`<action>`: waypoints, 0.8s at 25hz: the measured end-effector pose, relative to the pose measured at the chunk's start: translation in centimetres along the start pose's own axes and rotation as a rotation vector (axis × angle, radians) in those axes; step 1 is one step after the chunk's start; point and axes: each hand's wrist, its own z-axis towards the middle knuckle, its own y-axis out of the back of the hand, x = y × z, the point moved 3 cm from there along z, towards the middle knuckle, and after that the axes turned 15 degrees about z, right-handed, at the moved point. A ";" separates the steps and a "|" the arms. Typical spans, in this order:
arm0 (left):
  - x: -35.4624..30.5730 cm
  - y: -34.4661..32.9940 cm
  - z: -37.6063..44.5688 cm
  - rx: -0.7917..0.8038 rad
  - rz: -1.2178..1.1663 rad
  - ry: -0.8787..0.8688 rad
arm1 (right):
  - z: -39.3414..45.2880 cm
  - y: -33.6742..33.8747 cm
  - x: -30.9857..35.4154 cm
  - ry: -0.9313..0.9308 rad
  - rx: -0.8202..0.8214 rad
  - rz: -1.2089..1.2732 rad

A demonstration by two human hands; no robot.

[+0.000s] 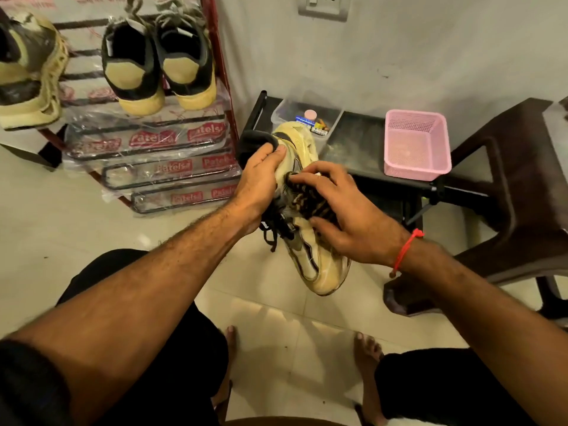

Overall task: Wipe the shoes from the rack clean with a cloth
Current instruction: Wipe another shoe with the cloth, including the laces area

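Shoe (pixel 310 241) under right hand (pixel 353 216): cream upper, smooth with slight sheen, woven laces. Cloth (pixel 255 146) under left hand (pixel 261 176): dark, soft, matt. Beyond the left hand, rack (pixel 221 72) of painted metal rods, wrapped in glossy crinkled plastic film. Past the right hand, pink basket (pixel 415 149): perforated plastic. Floor (pixel 92 210) tiles glossy.

Bare floor (pixel 61 241) left – shoe rack (pixel 172 167), low table (pixel 353 149) crowd ahead.

pink basket (pixel 417 145), clear box (pixel 307 116), brown chair (pixel 522 192), wall socket (pixel 323 6)
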 end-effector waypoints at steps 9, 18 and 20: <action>2.5 -0.8 1.2 0.043 0.085 -0.038 | 1.1 -1.2 -2.5 0.295 -0.049 -0.064; 2.2 0.4 2.2 -0.056 0.115 0.018 | -1.0 -5.4 -0.7 0.368 0.142 -0.052; 2.2 0.5 2.3 -0.003 0.142 0.006 | 0.1 -3.9 -1.7 0.360 0.030 -0.108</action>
